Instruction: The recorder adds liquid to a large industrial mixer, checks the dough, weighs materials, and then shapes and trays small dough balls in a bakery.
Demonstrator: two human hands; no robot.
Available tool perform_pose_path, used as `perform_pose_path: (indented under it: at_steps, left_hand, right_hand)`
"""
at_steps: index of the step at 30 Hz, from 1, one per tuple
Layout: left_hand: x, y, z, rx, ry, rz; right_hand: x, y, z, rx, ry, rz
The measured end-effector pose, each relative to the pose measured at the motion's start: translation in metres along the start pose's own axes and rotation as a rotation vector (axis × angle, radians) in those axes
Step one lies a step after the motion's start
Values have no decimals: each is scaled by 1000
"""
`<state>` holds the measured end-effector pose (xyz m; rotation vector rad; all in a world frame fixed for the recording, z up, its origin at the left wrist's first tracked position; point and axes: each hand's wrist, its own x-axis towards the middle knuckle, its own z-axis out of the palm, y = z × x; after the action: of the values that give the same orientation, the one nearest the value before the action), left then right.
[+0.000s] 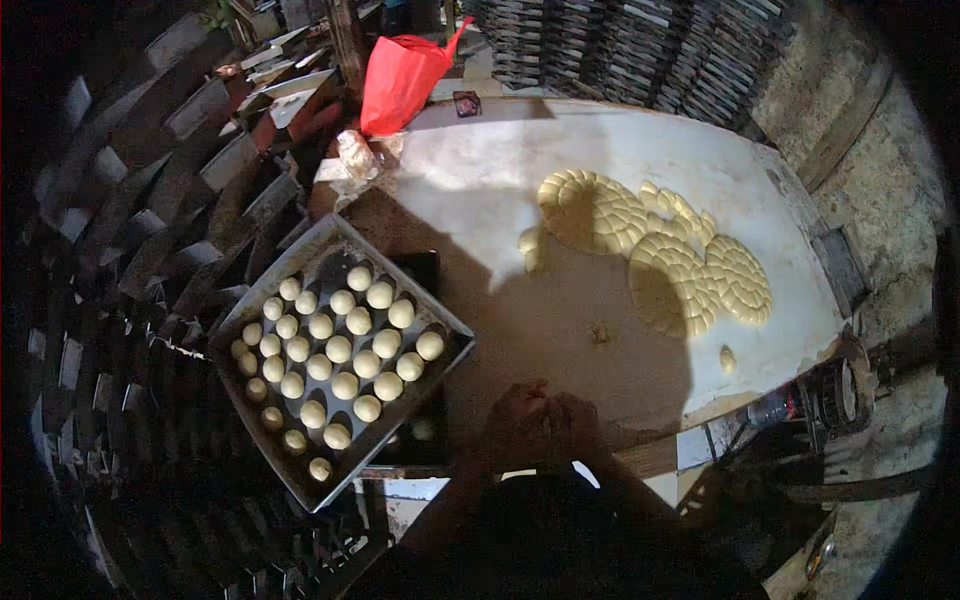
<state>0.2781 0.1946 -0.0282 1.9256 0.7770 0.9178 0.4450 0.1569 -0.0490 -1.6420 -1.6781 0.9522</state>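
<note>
My left hand and my right hand are close together over the near edge of the table, in deep shadow. Their fingers look curled inward toward each other; whatever may be between them is hidden. To their left stands a square metal tray with rows of round, pale dough balls. Farther right on the pale tabletop lie rounds of dough scored into many pieces, close to one another. A small bit of dough lies just beyond my hands, and a single piece sits near the right edge.
A red bag stands at the table's far left corner beside a crumpled clear plastic bag. A small dark packet lies at the far edge. Dark stacked slats rise behind the table, and more stacked pieces crowd the left.
</note>
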Motion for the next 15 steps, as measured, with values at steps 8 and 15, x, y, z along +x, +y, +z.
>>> perform_pose_path:
  at_steps: [8, 15]
  left_hand:
    - [9, -8, 42, -485, -443, -751]
    - [-1, -89, 104, 225, 122, -581]
  right_hand:
    - [61, 86, -60, -432, 126, -201]
    - [110, 128, -109, -195, 155, -161]
